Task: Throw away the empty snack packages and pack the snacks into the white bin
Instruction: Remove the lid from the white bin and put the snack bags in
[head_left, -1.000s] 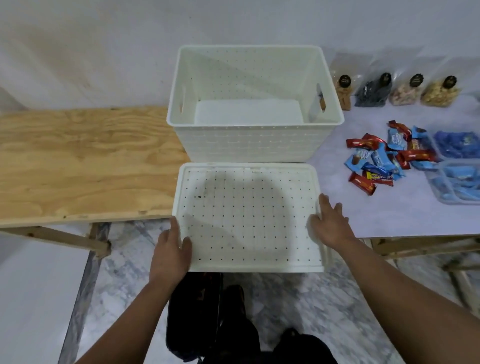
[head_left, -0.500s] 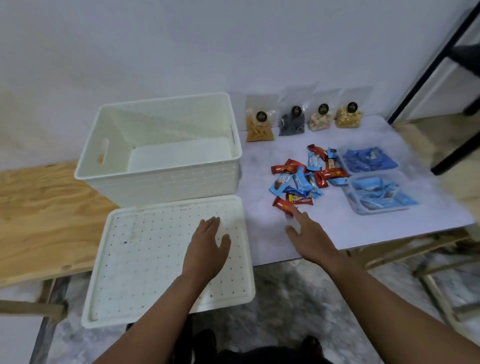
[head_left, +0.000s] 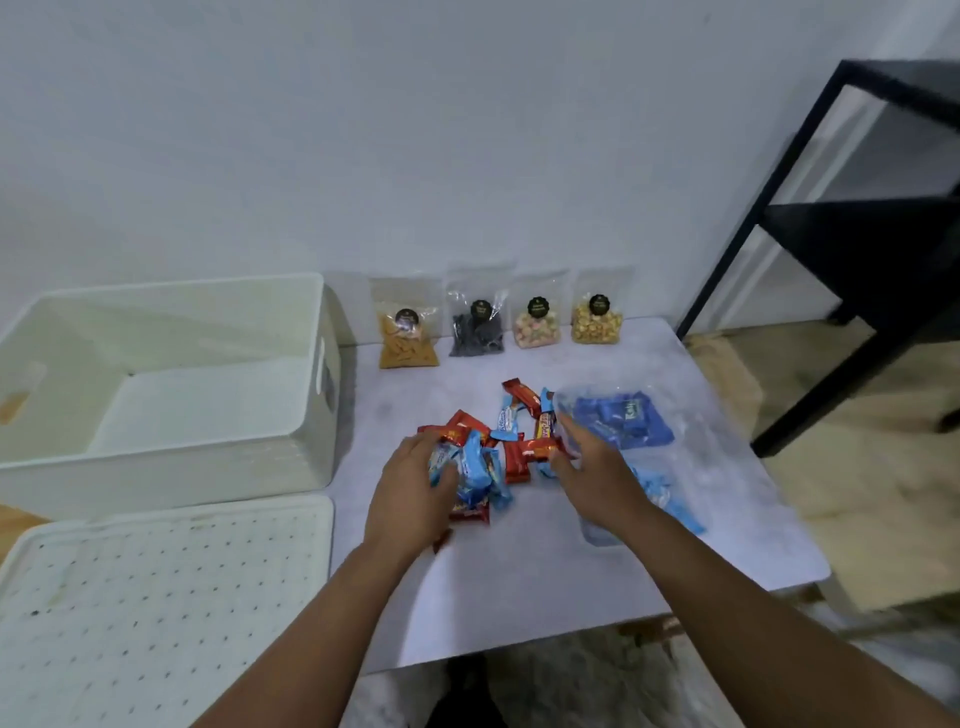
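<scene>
A pile of small red and blue snack wrappers (head_left: 511, 441) lies on the white table (head_left: 519, 582). My left hand (head_left: 413, 493) rests on the pile's left side, fingers curled over several blue wrappers. My right hand (head_left: 592, 467) sits on the pile's right edge with fingers bent. The white bin (head_left: 306, 457) stands open and empty at the left. Its perforated lid (head_left: 156, 613) lies flat in front of it. Four clear bags of snacks (head_left: 498, 327) lean against the wall behind the pile.
Two clear tubs of blue packets (head_left: 623, 421) stand to the right of the pile, the nearer one partly hidden by my right arm. A black metal shelf frame (head_left: 831, 218) stands at the far right. The table's right edge is near it.
The view swung right. Both hands left the lid and reached forward onto the wrapper pile, the left one crossing from the lid to the pile's left side.
</scene>
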